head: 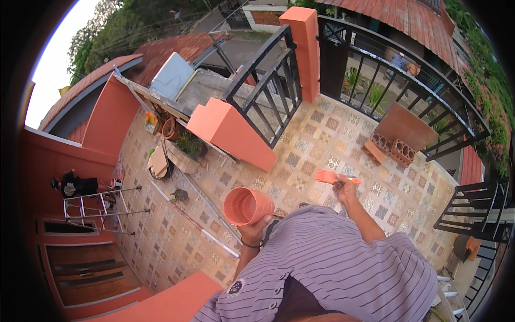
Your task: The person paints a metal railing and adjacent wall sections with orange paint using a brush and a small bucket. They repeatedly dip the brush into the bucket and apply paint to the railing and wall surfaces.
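My left hand (254,232) holds a round, coral-coloured paint pot (248,206) from below and its near side. Its mouth tilts toward the camera, and coral paint coats its inside. In my right hand (345,190) is a paintbrush (328,176), gripped by its handle, with coral paint covering the bristles, which point left. The brush is to the right of the pot, apart from it, above the patterned tile floor. Beyond both hands stands a coral-painted low wall (233,133) with a black metal railing (263,86) above it.
A coral pillar (304,56) adjoins the black fence (386,68). Hollow bricks (392,149) with a brown board lie by the fence. Potted plants (191,145) and long metal poles (209,213) are on the left. A person (78,185) is near a stepladder (94,209); other people are beyond the fence.
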